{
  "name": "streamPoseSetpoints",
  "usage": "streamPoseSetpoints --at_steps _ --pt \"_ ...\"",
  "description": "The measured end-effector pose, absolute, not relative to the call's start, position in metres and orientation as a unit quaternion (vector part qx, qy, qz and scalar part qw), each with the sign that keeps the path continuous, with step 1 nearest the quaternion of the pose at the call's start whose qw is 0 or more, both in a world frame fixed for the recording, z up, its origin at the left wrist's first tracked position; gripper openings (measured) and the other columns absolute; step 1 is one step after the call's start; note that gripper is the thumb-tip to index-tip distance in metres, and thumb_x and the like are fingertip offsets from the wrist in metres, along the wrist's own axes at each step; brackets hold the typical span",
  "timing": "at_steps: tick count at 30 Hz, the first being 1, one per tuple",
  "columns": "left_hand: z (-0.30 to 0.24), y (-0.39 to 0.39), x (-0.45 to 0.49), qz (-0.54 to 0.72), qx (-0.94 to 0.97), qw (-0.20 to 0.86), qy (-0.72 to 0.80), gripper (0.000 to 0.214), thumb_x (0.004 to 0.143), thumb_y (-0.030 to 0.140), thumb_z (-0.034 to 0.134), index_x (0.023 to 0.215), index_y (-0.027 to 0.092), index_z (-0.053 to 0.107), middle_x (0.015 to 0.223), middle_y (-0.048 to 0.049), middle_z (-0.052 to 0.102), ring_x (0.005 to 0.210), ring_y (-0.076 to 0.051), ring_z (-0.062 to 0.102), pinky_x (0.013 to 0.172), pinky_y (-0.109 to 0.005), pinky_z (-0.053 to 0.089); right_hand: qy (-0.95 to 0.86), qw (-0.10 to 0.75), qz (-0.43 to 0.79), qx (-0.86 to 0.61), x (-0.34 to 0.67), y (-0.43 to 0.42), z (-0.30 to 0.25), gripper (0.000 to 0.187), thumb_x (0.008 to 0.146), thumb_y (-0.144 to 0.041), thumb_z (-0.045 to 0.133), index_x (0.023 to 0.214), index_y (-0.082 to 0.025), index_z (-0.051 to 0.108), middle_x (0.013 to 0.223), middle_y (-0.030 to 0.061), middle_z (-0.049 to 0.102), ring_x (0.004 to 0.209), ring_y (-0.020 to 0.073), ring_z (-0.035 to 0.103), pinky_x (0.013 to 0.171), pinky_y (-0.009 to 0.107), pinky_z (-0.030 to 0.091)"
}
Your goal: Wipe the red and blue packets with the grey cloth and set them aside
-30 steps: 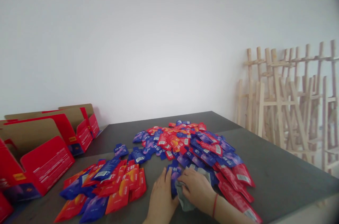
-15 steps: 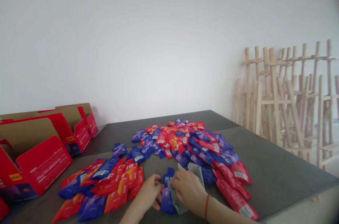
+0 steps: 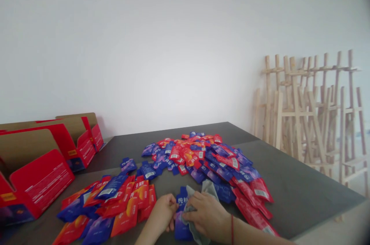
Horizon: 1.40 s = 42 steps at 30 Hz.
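My left hand (image 3: 160,212) pinches the left edge of a blue packet (image 3: 180,214) lying on the dark grey table (image 3: 303,187). My right hand (image 3: 207,215) presses a grey cloth (image 3: 199,198) onto that packet, its fingers curled over the cloth. A red string circles my right wrist. A big heap of red and blue packets (image 3: 208,160) lies just beyond my hands. A smaller spread of red and blue packets (image 3: 115,202) lies to the left of my left hand.
Open red cardboard display boxes (image 3: 34,179) stand at the table's left side, with more red boxes (image 3: 83,141) behind them by the white wall. Wooden easels (image 3: 309,114) lean against the wall past the table's right edge.
My left hand went from lying flat by the packet to pinching its edge. The packet and cloth slid a little nearer to me, and the view drifted slightly.
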<state>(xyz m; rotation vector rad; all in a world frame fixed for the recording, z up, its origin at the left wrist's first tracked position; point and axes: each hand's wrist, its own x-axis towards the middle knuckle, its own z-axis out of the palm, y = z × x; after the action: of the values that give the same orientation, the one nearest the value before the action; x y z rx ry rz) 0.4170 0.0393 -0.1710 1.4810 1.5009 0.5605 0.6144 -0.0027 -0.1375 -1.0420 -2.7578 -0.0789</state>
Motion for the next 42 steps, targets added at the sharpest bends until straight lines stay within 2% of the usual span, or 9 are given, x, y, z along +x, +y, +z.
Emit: streamPoseSetpoints --at_steps 4,7,12,18,22,29,35,39,42 --pt "-0.172 0.037 0.418 0.232 0.606 0.446 0.617 0.020 0.093 0.017 0.042 0.075 0.024 0.044 0.040 0.0125 0.051 0.029 -0.009 0.048 0.033 -0.017 0.025 -0.888 0.089 -0.031 -0.449 0.602 0.015 -0.138 0.027 0.090 -0.021 0.055 0.113 -0.025 0.068 0.105 0.0075 0.064 0.105 0.0271 0.053 0.084 0.038 0.045" --pt "-0.172 0.036 0.418 0.231 0.609 0.435 0.621 0.023 0.095 0.017 0.039 0.075 0.024 0.046 0.039 0.0122 0.050 0.029 -0.009 0.048 0.033 -0.016 0.025 -0.886 0.078 -0.042 -0.456 0.595 0.024 -0.136 0.024 0.090 -0.021 0.054 0.109 -0.021 0.069 0.102 0.0102 0.064 0.105 0.0288 0.053 0.084 0.040 0.046" --pt "-0.171 0.038 0.417 0.223 0.617 0.429 0.621 0.025 0.095 0.014 0.039 0.074 0.023 0.048 0.034 0.0126 0.047 0.028 -0.010 0.048 0.032 -0.016 0.025 -0.916 0.062 -0.052 -0.393 0.596 0.020 -0.136 0.023 0.089 -0.026 0.059 0.111 -0.026 0.067 0.106 0.0078 0.063 0.107 0.0276 0.052 0.084 0.039 0.046" --pt "-0.171 0.038 0.416 0.216 0.628 0.428 0.613 0.027 0.096 0.012 0.036 0.073 0.024 0.047 0.033 0.0131 0.045 0.028 -0.010 0.047 0.031 -0.016 0.026 -0.957 0.092 -0.042 -0.272 0.614 -0.005 -0.133 0.029 0.093 -0.033 0.059 0.122 -0.034 0.061 0.117 0.0018 0.063 0.107 0.0234 0.054 0.083 0.035 0.042" --pt "-0.173 0.039 0.415 0.209 0.629 0.428 0.614 0.026 0.096 0.014 0.039 0.074 0.024 0.047 0.033 0.0127 0.046 0.028 -0.010 0.047 0.032 -0.016 0.024 -0.953 0.087 -0.027 -0.288 0.626 -0.013 -0.134 0.028 0.092 -0.033 0.060 0.119 -0.034 0.063 0.117 0.0019 0.064 0.103 0.0232 0.056 0.080 0.034 0.043" --pt "-0.172 0.038 0.416 0.213 0.628 0.422 0.618 0.026 0.097 0.015 0.038 0.075 0.024 0.048 0.035 0.0130 0.046 0.028 -0.009 0.045 0.032 -0.016 0.022 -0.880 0.059 -0.046 -0.470 0.610 0.010 -0.136 0.025 0.087 -0.023 0.058 0.108 -0.026 0.070 0.103 0.0075 0.066 0.105 0.0288 0.057 0.080 0.039 0.047" --pt "-0.169 0.036 0.419 0.213 0.624 0.419 0.625 0.029 0.097 0.013 0.034 0.073 0.025 0.045 0.033 0.0134 0.043 0.028 -0.010 0.042 0.032 -0.017 0.021 -0.860 0.041 -0.064 -0.504 0.582 0.039 -0.129 0.019 0.088 -0.024 0.058 0.094 -0.014 0.073 0.098 0.0153 0.067 0.100 0.0332 0.059 0.073 0.042 0.049" --pt "-0.165 0.034 0.421 0.213 0.624 0.417 0.626 0.029 0.096 0.012 0.033 0.072 0.025 0.043 0.033 0.0134 0.041 0.028 -0.010 0.044 0.033 -0.017 0.022 -0.889 0.039 -0.071 -0.451 0.577 0.032 -0.128 0.018 0.089 -0.027 0.058 0.095 -0.016 0.072 0.100 0.0122 0.066 0.101 0.0303 0.058 0.074 0.040 0.048" --pt "-0.164 0.033 0.420 0.214 0.628 0.416 0.621 0.028 0.096 0.014 0.033 0.073 0.025 0.044 0.034 0.0131 0.042 0.030 -0.011 0.046 0.034 -0.017 0.024 -0.912 0.043 -0.073 -0.401 0.586 0.013 -0.129 0.018 0.089 -0.030 0.061 0.103 -0.022 0.069 0.102 0.0067 0.065 0.103 0.0271 0.057 0.078 0.039 0.047"
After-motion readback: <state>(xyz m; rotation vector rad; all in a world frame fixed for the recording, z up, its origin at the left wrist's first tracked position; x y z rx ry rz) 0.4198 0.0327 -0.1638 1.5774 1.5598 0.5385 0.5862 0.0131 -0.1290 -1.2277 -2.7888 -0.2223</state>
